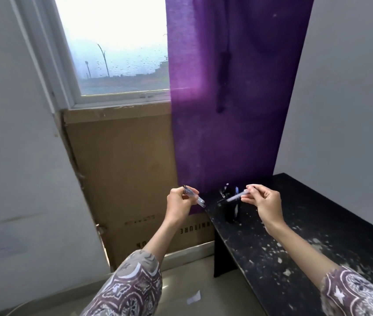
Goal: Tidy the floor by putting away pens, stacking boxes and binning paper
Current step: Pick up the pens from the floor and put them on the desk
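I have a clear pen in each hand. My left hand (179, 200) has its fingers curled round a pen (193, 196) and holds it out over the floor, just left of the black pen holder (231, 207). My right hand (264, 200) pinches a second pen (236, 196) between thumb and fingertips, its dark tip pointing down and left toward the holder's mouth. The holder stands at the far left corner of the black table (306, 236), close to the purple curtain (233, 99), with at least one pen in it.

My worry is the holder itself: it looks light and sits near the table's edge, so a pen pushed in at this slant could tip it or nudge it off. The left pen is beyond the table's edge and would fall to the floor if my grip slackened. A scrap of white paper (193, 297) lies on the floor below the holder, still to be binned.
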`<action>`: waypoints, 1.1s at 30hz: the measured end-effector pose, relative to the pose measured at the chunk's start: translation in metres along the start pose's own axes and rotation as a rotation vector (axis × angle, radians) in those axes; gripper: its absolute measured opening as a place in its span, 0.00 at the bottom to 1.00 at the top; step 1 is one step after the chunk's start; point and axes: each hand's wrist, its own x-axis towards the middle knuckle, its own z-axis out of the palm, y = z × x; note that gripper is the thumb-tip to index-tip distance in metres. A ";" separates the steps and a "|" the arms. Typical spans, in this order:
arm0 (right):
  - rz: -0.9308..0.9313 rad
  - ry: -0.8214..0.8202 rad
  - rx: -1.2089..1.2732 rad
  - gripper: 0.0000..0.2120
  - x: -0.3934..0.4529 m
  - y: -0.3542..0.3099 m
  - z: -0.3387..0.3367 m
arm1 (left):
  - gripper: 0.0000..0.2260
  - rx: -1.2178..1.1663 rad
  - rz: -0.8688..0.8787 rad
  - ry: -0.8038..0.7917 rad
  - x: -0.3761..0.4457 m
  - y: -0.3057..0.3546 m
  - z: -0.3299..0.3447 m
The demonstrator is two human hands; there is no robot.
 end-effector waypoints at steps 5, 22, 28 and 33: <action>-0.011 0.090 -0.081 0.08 0.056 0.030 -0.028 | 0.04 0.017 -0.050 -0.023 0.042 -0.006 0.059; -0.100 -0.009 -0.444 0.07 0.164 0.115 -0.022 | 0.06 0.107 -0.037 -0.158 0.157 -0.037 0.179; -0.097 -0.099 -0.554 0.07 0.181 0.145 -0.015 | 0.09 0.242 -0.066 -0.217 0.176 -0.069 0.201; -0.028 -0.280 -0.720 0.11 0.184 0.165 -0.006 | 0.08 0.377 -0.094 -0.279 0.189 -0.095 0.210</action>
